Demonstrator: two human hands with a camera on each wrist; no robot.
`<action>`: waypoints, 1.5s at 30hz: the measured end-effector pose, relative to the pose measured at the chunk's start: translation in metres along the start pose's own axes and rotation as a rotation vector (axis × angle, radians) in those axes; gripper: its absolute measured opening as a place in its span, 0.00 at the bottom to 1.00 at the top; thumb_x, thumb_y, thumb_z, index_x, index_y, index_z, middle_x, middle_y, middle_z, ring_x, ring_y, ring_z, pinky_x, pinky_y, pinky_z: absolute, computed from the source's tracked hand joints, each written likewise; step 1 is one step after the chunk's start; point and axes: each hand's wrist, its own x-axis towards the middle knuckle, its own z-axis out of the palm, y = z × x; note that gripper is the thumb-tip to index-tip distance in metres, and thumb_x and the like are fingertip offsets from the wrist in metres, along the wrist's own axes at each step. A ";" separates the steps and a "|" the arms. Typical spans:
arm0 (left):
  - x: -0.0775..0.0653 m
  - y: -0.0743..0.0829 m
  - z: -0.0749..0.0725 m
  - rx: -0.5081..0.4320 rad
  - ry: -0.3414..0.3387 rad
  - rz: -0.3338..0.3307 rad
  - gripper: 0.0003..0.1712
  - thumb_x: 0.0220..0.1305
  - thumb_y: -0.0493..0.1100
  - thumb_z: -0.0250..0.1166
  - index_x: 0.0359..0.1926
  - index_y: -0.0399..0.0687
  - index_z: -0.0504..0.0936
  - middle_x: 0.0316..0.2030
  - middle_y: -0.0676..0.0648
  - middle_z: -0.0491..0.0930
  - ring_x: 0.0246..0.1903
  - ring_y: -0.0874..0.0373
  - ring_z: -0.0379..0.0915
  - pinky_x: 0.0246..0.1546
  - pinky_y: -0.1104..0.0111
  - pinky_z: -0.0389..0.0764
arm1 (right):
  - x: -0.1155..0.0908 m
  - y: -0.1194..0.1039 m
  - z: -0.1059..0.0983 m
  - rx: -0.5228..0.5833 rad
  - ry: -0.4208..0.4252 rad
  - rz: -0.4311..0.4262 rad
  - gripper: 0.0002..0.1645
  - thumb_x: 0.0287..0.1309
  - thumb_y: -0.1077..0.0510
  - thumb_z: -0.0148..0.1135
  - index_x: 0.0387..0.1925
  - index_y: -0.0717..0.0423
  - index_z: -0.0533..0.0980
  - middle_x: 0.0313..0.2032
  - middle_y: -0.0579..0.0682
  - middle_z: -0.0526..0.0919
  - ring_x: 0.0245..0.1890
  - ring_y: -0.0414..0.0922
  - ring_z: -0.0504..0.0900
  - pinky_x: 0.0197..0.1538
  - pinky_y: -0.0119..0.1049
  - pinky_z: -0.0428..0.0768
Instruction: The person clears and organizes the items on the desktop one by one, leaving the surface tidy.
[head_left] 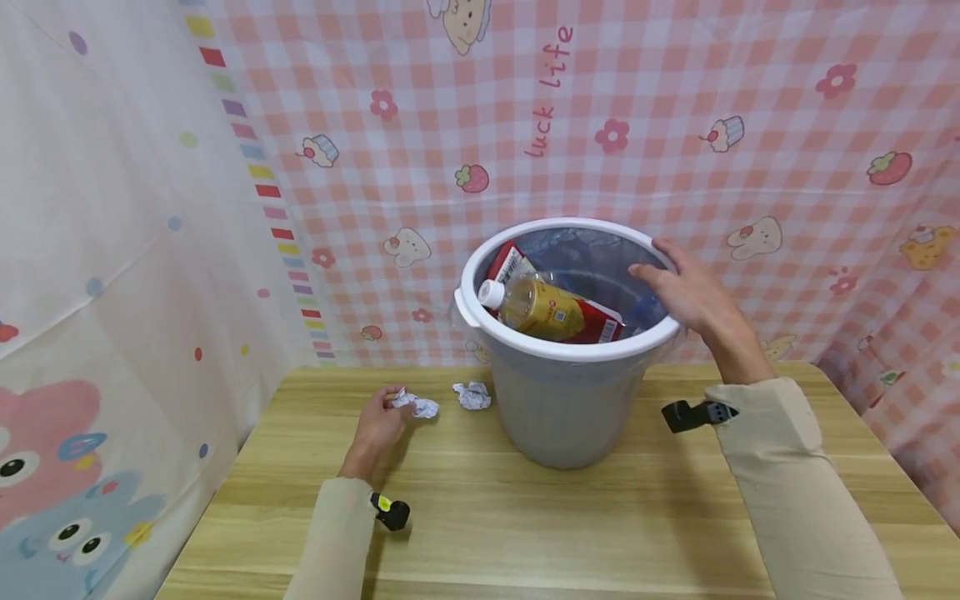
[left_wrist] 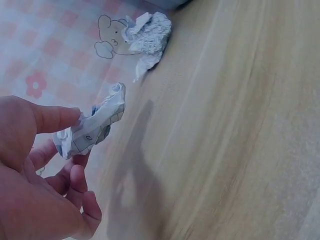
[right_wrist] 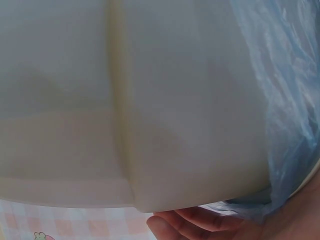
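My left hand (head_left: 381,429) pinches a crumpled piece of paper (left_wrist: 92,125) between thumb and fingers, just above the wooden table. A second crumpled paper (head_left: 472,396) lies on the table between that hand and the trash bin. The grey trash bin (head_left: 562,408) has a white rim and a translucent bluish liner bag (right_wrist: 295,100). My right hand (head_left: 686,287) grips the bin's rim at the right, thumb over the inside and fingers round the outside. In the bin lie a plastic bottle (head_left: 543,312) with a white cap and yellow label, and red packaging (head_left: 600,327).
The wooden table (head_left: 465,517) ends at a pink checked cloth (head_left: 420,183) hung behind it. A white patterned curtain (head_left: 135,233) hangs at the left. Each sleeve cuff carries a small black camera (head_left: 686,416).
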 end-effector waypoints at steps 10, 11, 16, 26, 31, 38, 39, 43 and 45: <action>0.000 0.010 -0.007 0.013 0.014 0.072 0.24 0.68 0.39 0.61 0.62 0.34 0.72 0.45 0.38 0.75 0.41 0.52 0.71 0.35 0.72 0.70 | 0.001 -0.001 0.001 0.015 0.003 -0.003 0.50 0.68 0.30 0.43 0.79 0.41 0.37 0.74 0.70 0.51 0.66 0.69 0.63 0.64 0.66 0.63; 0.000 0.013 -0.007 -0.007 0.013 0.072 0.25 0.68 0.39 0.62 0.63 0.34 0.72 0.46 0.38 0.75 0.41 0.53 0.71 0.35 0.72 0.70 | 0.001 -0.001 0.001 0.015 0.003 -0.003 0.50 0.68 0.29 0.43 0.79 0.42 0.37 0.74 0.70 0.51 0.66 0.69 0.63 0.64 0.66 0.63; -0.001 0.026 -0.011 -0.091 0.014 0.081 0.24 0.68 0.39 0.61 0.63 0.37 0.71 0.47 0.40 0.74 0.41 0.57 0.69 0.40 0.70 0.72 | 0.001 -0.001 0.001 0.007 0.004 0.002 0.50 0.68 0.29 0.43 0.79 0.41 0.37 0.74 0.70 0.51 0.66 0.69 0.64 0.64 0.66 0.63; -0.008 0.051 -0.017 -0.180 0.000 0.134 0.22 0.70 0.37 0.59 0.63 0.38 0.70 0.45 0.44 0.72 0.39 0.60 0.67 0.42 0.68 0.71 | 0.000 0.000 0.001 -0.002 0.002 0.002 0.50 0.67 0.28 0.42 0.79 0.42 0.36 0.73 0.70 0.51 0.65 0.68 0.65 0.64 0.65 0.64; -0.012 0.062 -0.022 -0.191 0.006 0.151 0.24 0.70 0.39 0.60 0.64 0.40 0.69 0.43 0.46 0.70 0.38 0.60 0.66 0.36 0.72 0.69 | -0.001 0.001 0.000 0.001 0.001 -0.004 0.51 0.67 0.28 0.41 0.79 0.42 0.36 0.74 0.70 0.50 0.65 0.69 0.65 0.64 0.65 0.65; -0.014 0.072 -0.026 -0.220 0.016 0.179 0.23 0.70 0.39 0.60 0.63 0.40 0.69 0.41 0.48 0.71 0.34 0.63 0.67 0.31 0.76 0.69 | 0.000 0.000 0.000 -0.002 0.012 -0.016 0.50 0.68 0.29 0.43 0.79 0.43 0.38 0.74 0.69 0.51 0.65 0.68 0.64 0.64 0.66 0.64; -0.015 0.074 -0.027 -0.224 0.016 0.184 0.23 0.70 0.39 0.60 0.63 0.40 0.69 0.41 0.49 0.71 0.35 0.63 0.67 0.31 0.76 0.69 | 0.000 0.000 0.000 -0.003 0.011 -0.017 0.50 0.67 0.29 0.43 0.79 0.43 0.38 0.74 0.69 0.51 0.65 0.68 0.64 0.64 0.66 0.64; -0.018 0.084 -0.031 -0.229 0.018 0.214 0.22 0.70 0.38 0.60 0.62 0.38 0.69 0.42 0.49 0.71 0.36 0.63 0.67 0.33 0.76 0.69 | 0.000 0.000 0.001 -0.009 0.015 -0.018 0.51 0.66 0.27 0.42 0.79 0.43 0.38 0.74 0.69 0.51 0.66 0.68 0.63 0.65 0.66 0.62; -0.020 0.089 -0.033 -0.228 0.024 0.224 0.22 0.70 0.38 0.60 0.61 0.38 0.69 0.42 0.48 0.71 0.37 0.63 0.67 0.34 0.76 0.70 | 0.000 0.001 0.001 -0.009 0.014 -0.019 0.51 0.66 0.27 0.42 0.79 0.44 0.38 0.74 0.69 0.50 0.66 0.68 0.62 0.65 0.67 0.62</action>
